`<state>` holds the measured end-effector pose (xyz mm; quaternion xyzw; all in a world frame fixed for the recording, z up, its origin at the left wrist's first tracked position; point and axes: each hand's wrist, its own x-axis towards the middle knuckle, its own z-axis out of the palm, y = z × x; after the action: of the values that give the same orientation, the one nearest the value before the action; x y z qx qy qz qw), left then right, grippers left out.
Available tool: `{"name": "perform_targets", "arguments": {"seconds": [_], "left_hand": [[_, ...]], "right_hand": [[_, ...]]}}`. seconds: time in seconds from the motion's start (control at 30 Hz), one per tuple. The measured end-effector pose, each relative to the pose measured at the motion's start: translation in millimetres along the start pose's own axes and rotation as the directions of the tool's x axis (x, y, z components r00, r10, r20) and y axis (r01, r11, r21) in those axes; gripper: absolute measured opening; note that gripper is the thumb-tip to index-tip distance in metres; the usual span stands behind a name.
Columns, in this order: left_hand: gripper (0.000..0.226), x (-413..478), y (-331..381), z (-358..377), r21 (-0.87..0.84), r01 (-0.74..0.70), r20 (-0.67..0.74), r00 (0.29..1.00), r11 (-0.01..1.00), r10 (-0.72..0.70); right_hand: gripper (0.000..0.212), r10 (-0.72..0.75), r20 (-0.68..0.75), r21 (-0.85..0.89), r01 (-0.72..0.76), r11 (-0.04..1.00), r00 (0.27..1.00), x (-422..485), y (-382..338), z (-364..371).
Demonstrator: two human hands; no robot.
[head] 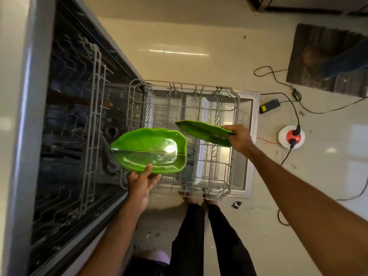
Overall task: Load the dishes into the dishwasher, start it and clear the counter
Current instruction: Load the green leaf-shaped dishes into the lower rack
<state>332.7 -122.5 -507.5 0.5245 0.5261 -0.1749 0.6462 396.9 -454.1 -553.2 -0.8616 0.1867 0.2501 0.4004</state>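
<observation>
I look straight down at an open dishwasher [65, 124] with its lower wire rack [232, 176] pulled out over the lowered door [253, 108]. My left hand [140, 183] holds a bright green leaf-shaped plate [147, 150] by its near edge, face up, above the rack's left side. My right hand [239, 137] grips a second green leaf-shaped plate [203, 129] by its right end, tilted on edge above the middle of the rack. The two plates are apart. The rack below holds no dishes that I can see.
The upper rack [93, 124] sits inside the dark tub at left. On the tiled floor to the right lie a round red and white power socket [291, 136], a black adapter [269, 106] and trailing cables. A dark mat [326, 58] lies at far right. My legs stand below the rack.
</observation>
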Motion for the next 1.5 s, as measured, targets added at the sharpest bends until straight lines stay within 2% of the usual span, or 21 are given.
{"name": "perform_targets", "arguments": {"seconds": [0.13, 0.33, 0.6, 0.83, 0.97, 1.07, 1.27, 1.33, 1.37, 1.43, 1.47, 1.5], "left_hand": [[0.014, 13, -1, 7, -0.049, 0.034, 0.002, 0.999, 0.998, -0.034], [0.013, 17, -5, 18, -0.044, 0.048, 0.012, 0.999, 0.998, -0.047], [0.021, 19, -14, 20, -0.035, 0.057, 0.048, 0.997, 0.998, -0.055], [0.019, 22, -12, 14, -0.044, 0.068, 0.036, 0.997, 0.997, -0.066], [0.016, 24, -10, 14, -0.048, 0.078, 0.024, 0.997, 0.996, -0.077], [0.018, 25, -11, 16, -0.046, 0.084, 0.039, 0.996, 0.995, -0.083], [0.023, 27, -23, 23, -0.019, 0.084, 0.070, 0.994, 0.996, -0.083], [0.020, 26, -27, 25, -0.008, 0.096, 0.078, 0.992, 0.995, -0.095], [0.020, 25, -29, 27, -0.001, 0.101, 0.079, 0.992, 0.995, -0.100], [0.020, 25, -32, 29, 0.011, 0.105, 0.078, 0.991, 0.994, -0.105], [0.020, 24, -33, 31, 0.017, 0.108, 0.076, 0.991, 0.994, -0.109], [0.019, 25, -33, 33, 0.023, 0.111, 0.073, 0.991, 0.994, -0.112]], "right_hand": [[0.047, -0.003, 0.137, -0.084, 0.014, 0.996, 0.991, 26, -1, 3], [0.051, -0.045, 0.203, -0.167, 0.080, 0.983, 0.978, 32, 9, 19], [0.039, 0.011, 0.147, -0.115, 0.006, 0.993, 0.989, 28, 23, 36], [0.048, -0.061, 0.121, -0.081, 0.071, 0.994, 0.991, 17, 23, 39], [0.051, -0.103, 0.061, -0.120, 0.110, 0.987, 0.993, 12, 35, 42], [0.052, -0.062, 0.042, -0.143, 0.067, 0.988, 0.997, 16, 47, 48], [0.052, -0.004, 0.127, -0.244, 0.036, 0.969, 0.992, 16, 51, 71], [0.048, -0.054, 0.188, -0.414, 0.129, 0.901, 0.981, 16, 56, 78], [0.050, -0.070, 0.233, -0.553, 0.191, 0.811, 0.970, 16, 61, 82], [0.061, -0.006, 0.313, -0.760, 0.254, 0.598, 0.950, 13, 69, 86], [0.065, 0.016, 0.331, -0.805, 0.273, 0.526, 0.944, 11, 73, 86], [0.067, 0.032, 0.352, -0.817, 0.291, 0.499, 0.935, 11, 76, 86]]}}
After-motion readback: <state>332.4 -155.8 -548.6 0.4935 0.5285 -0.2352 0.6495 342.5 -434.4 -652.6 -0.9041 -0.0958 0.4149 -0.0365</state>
